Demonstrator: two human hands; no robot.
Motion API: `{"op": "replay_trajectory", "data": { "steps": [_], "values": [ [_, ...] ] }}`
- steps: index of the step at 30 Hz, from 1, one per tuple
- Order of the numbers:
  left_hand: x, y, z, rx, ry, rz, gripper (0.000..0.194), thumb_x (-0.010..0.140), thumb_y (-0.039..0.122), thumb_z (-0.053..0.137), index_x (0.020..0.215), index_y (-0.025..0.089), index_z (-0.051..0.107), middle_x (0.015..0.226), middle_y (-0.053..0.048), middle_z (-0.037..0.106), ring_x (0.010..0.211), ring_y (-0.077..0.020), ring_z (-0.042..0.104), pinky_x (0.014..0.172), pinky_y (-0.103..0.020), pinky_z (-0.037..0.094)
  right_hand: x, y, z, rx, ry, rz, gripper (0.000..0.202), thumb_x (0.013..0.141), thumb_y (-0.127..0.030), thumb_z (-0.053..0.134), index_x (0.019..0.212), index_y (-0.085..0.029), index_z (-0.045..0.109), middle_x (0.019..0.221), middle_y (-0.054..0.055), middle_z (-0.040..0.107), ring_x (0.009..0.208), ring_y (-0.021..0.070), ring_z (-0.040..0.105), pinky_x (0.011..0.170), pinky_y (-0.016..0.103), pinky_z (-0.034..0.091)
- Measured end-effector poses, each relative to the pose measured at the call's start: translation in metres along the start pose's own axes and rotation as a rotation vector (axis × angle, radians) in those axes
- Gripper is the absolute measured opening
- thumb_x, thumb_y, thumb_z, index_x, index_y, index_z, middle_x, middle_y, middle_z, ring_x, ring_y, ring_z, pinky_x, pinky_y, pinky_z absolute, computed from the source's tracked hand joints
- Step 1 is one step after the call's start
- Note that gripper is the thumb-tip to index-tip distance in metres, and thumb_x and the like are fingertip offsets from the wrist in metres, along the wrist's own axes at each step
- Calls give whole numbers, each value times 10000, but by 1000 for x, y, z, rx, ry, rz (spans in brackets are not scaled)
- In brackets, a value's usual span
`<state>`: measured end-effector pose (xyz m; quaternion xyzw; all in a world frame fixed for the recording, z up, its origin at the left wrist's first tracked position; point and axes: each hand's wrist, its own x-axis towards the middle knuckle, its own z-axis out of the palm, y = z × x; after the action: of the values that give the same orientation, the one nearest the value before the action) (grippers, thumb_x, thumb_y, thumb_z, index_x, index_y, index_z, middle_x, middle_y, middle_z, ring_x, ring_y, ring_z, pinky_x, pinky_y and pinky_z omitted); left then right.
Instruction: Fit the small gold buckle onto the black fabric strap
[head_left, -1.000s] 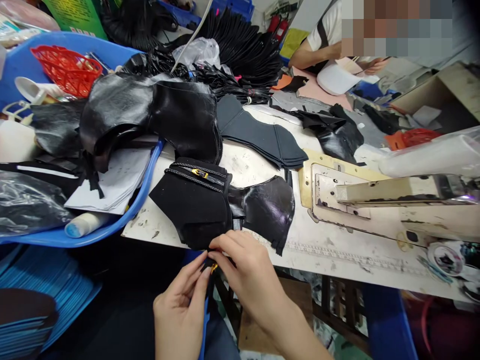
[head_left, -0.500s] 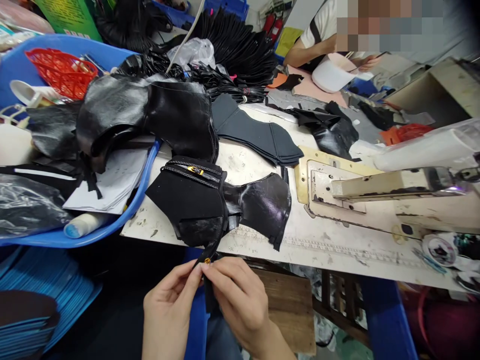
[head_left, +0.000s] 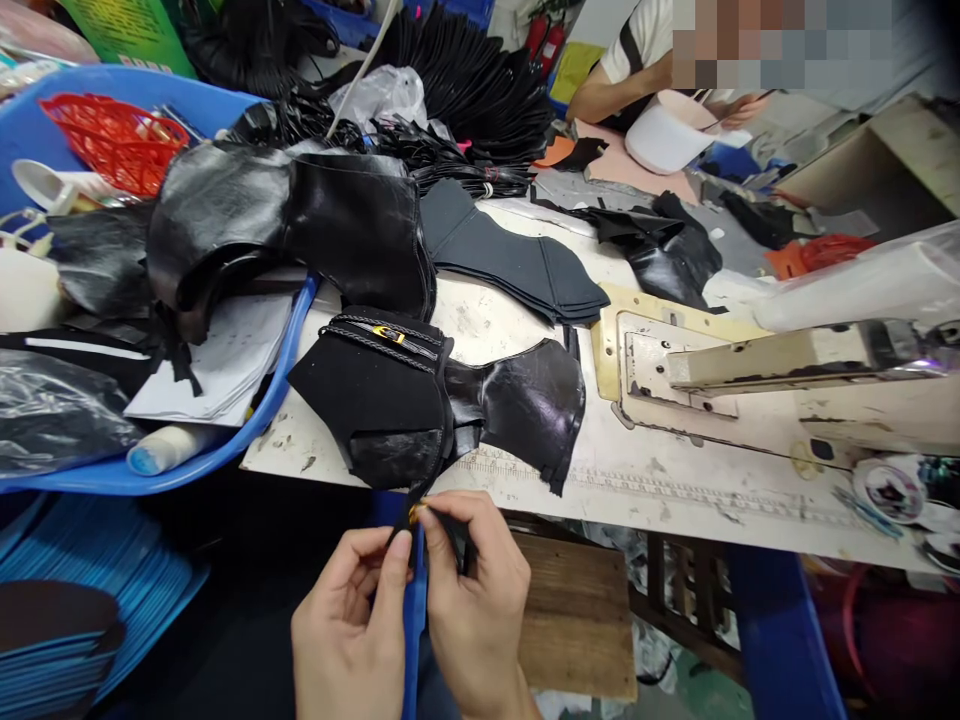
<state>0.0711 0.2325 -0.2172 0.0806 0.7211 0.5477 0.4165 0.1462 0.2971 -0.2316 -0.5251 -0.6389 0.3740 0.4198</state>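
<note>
Boot upper: a black shoe upper (head_left: 390,400) lies at the near edge of the white worktable (head_left: 675,500), just in front of the person. Its left part is matte, suede-like; its right part is a glossy black leather panel (head_left: 532,400) that flares out and catches the light.
Trim: two braided black cords with a small gold buckle (head_left: 388,334) run across the top of the matte part.
Strap: a narrow black strap (head_left: 420,500) hangs from the upper's lower edge over the table edge, ending in a small gold fitting (head_left: 417,508).
Left hand: the left hand (head_left: 352,630) is below the table edge, thumb and forefinger pinched closed on the strap just under the gold fitting.
Right hand: the right hand (head_left: 469,600) is touching the left, fingers curled and pinching the same strap end from the other side.
Blue tray: a big blue tray (head_left: 292,350) to the left holds papers, glossy black boot pieces (head_left: 285,230) and a red basket (head_left: 112,140).
Cut pieces: a stack of dark matte cut panels (head_left: 517,262) lies behind the upper on the table.
Machine: a worn cream sewing machine bed (head_left: 750,400) is at the right, well apart from the hands.
Other person: a co-worker's arm (head_left: 600,95) rests on the far side of the table, beside a white cup-shaped piece (head_left: 664,145).
</note>
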Motion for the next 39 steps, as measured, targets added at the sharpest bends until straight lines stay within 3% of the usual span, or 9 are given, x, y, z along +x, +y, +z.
{"op": "replay_trajectory", "data": {
  "steps": [4,10,15,33,39],
  "values": [
    [-2,5,0,-16,106,-28,283,661,415,906,776,196,768,661,-2,745,612,-160,725,605,-153,594,8,-2,-1,48,61,146,30,980,-259,642,971,-270,668,897,-45,692,822,94,668,767,205,530],
    [4,13,-17,-180,14,-233,380,609,501,934,832,210,833,791,-19,814,690,-178,767,701,-190,645,10,-11,-4,93,23,173,23,979,-293,651,969,-287,671,953,-48,685,894,99,666,819,222,529],
    [-2,19,-23,-242,42,-310,410,553,497,961,827,210,856,834,-49,831,672,-205,769,700,-252,673,12,-16,-3,125,-2,144,33,986,-283,639,983,-296,670,1117,-31,688,1070,135,667,937,285,529],
    [-3,27,-31,-290,61,-269,387,576,482,955,815,198,849,795,-54,818,702,-221,769,656,-277,681,11,-28,1,119,-13,107,39,986,-262,633,982,-271,671,1150,0,697,1099,147,660,938,287,532],
    [-4,24,-33,-170,37,-282,426,610,555,915,860,220,834,760,-16,773,686,-199,754,674,-228,656,10,-31,1,124,-16,96,40,983,-247,633,972,-260,670,1138,16,701,1087,156,663,910,288,540]
  ]
}}
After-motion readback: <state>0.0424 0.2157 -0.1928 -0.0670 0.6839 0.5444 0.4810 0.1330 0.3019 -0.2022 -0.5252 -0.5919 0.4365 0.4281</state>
